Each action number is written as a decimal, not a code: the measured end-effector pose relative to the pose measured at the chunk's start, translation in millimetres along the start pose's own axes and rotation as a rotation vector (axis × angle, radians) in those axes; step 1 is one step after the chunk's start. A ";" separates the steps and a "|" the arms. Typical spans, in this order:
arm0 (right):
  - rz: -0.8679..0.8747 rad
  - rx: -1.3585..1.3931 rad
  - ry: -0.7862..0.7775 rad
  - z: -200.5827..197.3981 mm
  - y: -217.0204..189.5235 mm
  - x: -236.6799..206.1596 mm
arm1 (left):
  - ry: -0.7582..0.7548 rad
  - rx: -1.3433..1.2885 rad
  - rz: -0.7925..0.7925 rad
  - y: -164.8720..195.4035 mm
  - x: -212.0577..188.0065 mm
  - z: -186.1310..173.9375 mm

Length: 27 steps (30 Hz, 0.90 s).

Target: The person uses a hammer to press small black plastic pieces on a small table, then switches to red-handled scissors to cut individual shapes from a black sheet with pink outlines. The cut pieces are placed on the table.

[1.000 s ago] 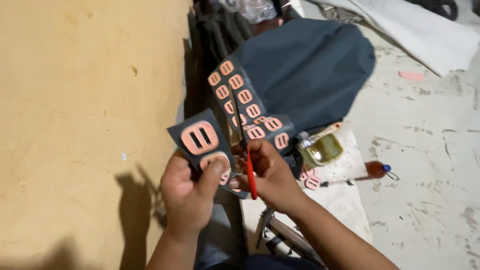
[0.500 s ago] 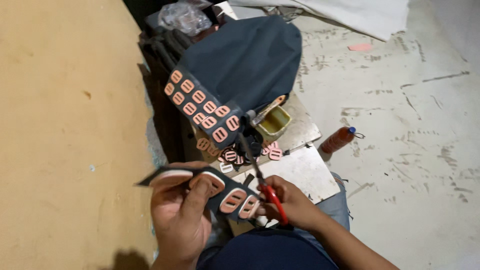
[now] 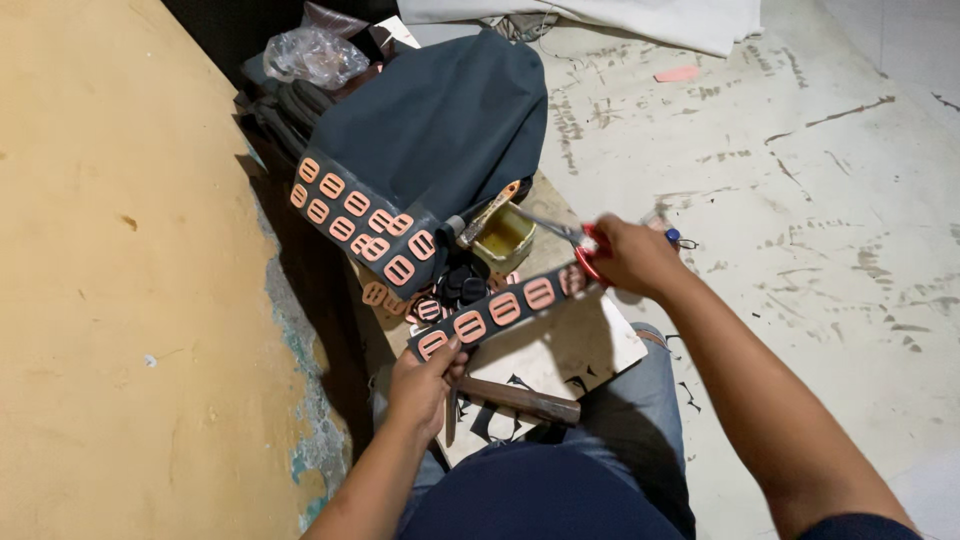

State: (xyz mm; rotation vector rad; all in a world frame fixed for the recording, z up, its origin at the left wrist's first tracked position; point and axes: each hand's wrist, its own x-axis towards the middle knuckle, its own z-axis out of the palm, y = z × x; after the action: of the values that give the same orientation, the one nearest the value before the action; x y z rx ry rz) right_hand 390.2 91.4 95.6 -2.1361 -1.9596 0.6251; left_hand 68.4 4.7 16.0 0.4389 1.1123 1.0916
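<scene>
Half a second before, both hands were low and close together; now the right hand (image 3: 632, 255) had swung out to the right, gripping red-handled scissors (image 3: 575, 243) tight. The left hand (image 3: 422, 378) pinched one end of a long dark strip (image 3: 497, 312) dotted with orange oval shapes, stretched flat above a pale board (image 3: 560, 350) on the lap. It looked like the cutting step, and the next snip would need the blades lined up between two ovals. A bigger dark sheet (image 3: 362, 222) with more ovals lay behind, soft and bendy. Beside it sat a small tin of yellow glue (image 3: 505, 238).
</scene>
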 end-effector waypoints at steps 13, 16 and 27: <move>0.044 1.028 -0.526 99.8 -23.5 -136.9 | 0.099 -0.064 -0.025 -15.2 4.3 -19.6; 0.079 0.913 -0.700 108.5 -15.5 -146.0 | 0.109 -0.086 -0.039 -13.2 5.5 -21.3; 0.275 0.915 -0.786 135.3 -35.7 -127.2 | 0.056 -0.111 -0.123 -21.8 -4.6 -19.1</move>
State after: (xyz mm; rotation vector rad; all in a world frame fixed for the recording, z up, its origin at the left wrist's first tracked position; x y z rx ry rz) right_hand 295.5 -49.6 12.3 -1.6294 -1.1347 2.1429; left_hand 61.9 -13.1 -6.3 0.2506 1.1074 1.0561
